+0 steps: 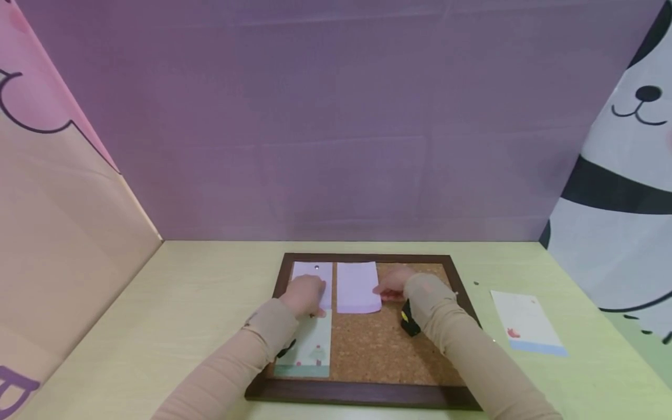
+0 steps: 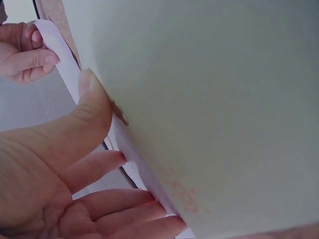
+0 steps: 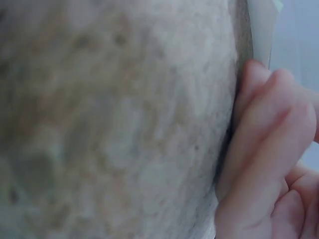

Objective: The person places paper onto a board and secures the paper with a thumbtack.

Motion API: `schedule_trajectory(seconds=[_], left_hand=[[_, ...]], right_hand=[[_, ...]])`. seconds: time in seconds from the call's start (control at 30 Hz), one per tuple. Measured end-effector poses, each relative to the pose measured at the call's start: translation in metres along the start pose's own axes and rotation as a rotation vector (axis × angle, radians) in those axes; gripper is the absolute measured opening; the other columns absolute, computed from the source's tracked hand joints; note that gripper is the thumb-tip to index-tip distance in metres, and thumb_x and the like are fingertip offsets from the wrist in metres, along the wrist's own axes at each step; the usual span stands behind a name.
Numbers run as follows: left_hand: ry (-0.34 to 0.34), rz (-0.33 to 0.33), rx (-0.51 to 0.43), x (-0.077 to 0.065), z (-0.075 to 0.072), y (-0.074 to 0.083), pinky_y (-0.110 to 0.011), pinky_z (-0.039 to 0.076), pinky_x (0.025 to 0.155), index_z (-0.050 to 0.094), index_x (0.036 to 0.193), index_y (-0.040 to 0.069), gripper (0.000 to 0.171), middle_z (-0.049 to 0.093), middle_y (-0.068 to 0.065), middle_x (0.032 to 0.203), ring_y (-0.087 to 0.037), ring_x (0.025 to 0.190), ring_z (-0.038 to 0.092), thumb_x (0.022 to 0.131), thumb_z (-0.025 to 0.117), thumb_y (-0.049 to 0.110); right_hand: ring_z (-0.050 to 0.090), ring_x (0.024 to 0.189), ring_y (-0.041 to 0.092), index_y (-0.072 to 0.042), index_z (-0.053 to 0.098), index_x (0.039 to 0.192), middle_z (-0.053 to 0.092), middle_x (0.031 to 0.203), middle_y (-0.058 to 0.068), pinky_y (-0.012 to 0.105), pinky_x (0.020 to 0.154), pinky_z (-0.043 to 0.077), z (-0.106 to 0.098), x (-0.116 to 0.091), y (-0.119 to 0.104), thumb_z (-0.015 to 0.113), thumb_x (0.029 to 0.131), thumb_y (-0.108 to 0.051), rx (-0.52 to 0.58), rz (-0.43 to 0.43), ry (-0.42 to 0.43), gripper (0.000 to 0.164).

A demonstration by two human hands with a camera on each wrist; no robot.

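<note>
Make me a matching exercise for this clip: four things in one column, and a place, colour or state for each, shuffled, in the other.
Things
1. Blue-edged card
2. Right hand
3. Green-edged card
4. Board frame

Place, colour or state
A. On the cork, at its near left
B. Dark brown
C. On the table, to the right of the board
D. Pinching the edge of a purple sheet

Right pairs: 1-C, 2-D, 3-A, 4-B
</note>
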State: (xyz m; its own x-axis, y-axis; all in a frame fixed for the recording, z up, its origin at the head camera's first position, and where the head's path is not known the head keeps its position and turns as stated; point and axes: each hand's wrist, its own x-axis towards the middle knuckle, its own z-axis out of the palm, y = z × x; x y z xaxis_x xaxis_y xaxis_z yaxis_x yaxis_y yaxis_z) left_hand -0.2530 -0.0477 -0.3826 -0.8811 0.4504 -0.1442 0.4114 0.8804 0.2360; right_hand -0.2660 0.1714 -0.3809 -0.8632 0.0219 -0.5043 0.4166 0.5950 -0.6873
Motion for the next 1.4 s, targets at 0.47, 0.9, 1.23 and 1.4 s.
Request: schedule_trajectory(seconds=[0.47, 0.9, 1.23, 1.4], left_hand=[[0.008, 0.014, 0.006, 0.002, 0.001, -0.001, -0.041, 0.05, 0.086, 0.065, 0.109, -0.003, 0.05, 0.066, -0.016, 0.093, -0.032, 0.092, 0.062, 0.068, 0.084, 0.021], [0.004, 0.011, 0.006, 0.003, 0.002, -0.001, -0.04, 0.05, 0.084, 0.064, 0.112, -0.003, 0.052, 0.066, -0.016, 0.095, -0.03, 0.091, 0.061, 0.07, 0.083, 0.021], [0.005, 0.016, 0.028, 0.002, 0.002, -0.002, -0.041, 0.05, 0.083, 0.065, 0.098, 0.0, 0.04, 0.065, -0.014, 0.089, -0.031, 0.09, 0.062, 0.069, 0.083, 0.022], [-0.007, 0.004, 0.017, 0.001, 0.002, -0.003, -0.042, 0.049, 0.088, 0.064, 0.112, -0.002, 0.052, 0.066, -0.017, 0.1, -0.032, 0.096, 0.061, 0.07, 0.082, 0.021]], right_hand=[[0.043, 0.041, 0.003, -0.009, 0.061, 0.057, 0.052, 0.048, -0.004, 0.013, 0.041, 0.035, -0.001, 0.015, 0.006, 0.069, 0.083, -0.011, -0.126, -0.024, 0.002, 0.027], [0.046, 0.044, 0.002, -0.007, 0.06, 0.064, 0.053, 0.05, -0.004, 0.012, 0.044, 0.038, 0.002, -0.005, -0.005, 0.067, 0.084, -0.006, -0.118, -0.034, 0.017, 0.021], [0.05, 0.042, 0.003, -0.008, 0.057, 0.06, 0.053, 0.049, -0.003, 0.013, 0.043, 0.041, 0.004, 0.003, -0.003, 0.07, 0.08, -0.005, -0.138, -0.017, 0.033, 0.024], [0.049, 0.04, 0.004, -0.007, 0.054, 0.059, 0.052, 0.048, -0.001, 0.013, 0.041, 0.041, 0.007, 0.019, 0.001, 0.071, 0.079, -0.003, -0.128, 0.008, 0.041, 0.027]])
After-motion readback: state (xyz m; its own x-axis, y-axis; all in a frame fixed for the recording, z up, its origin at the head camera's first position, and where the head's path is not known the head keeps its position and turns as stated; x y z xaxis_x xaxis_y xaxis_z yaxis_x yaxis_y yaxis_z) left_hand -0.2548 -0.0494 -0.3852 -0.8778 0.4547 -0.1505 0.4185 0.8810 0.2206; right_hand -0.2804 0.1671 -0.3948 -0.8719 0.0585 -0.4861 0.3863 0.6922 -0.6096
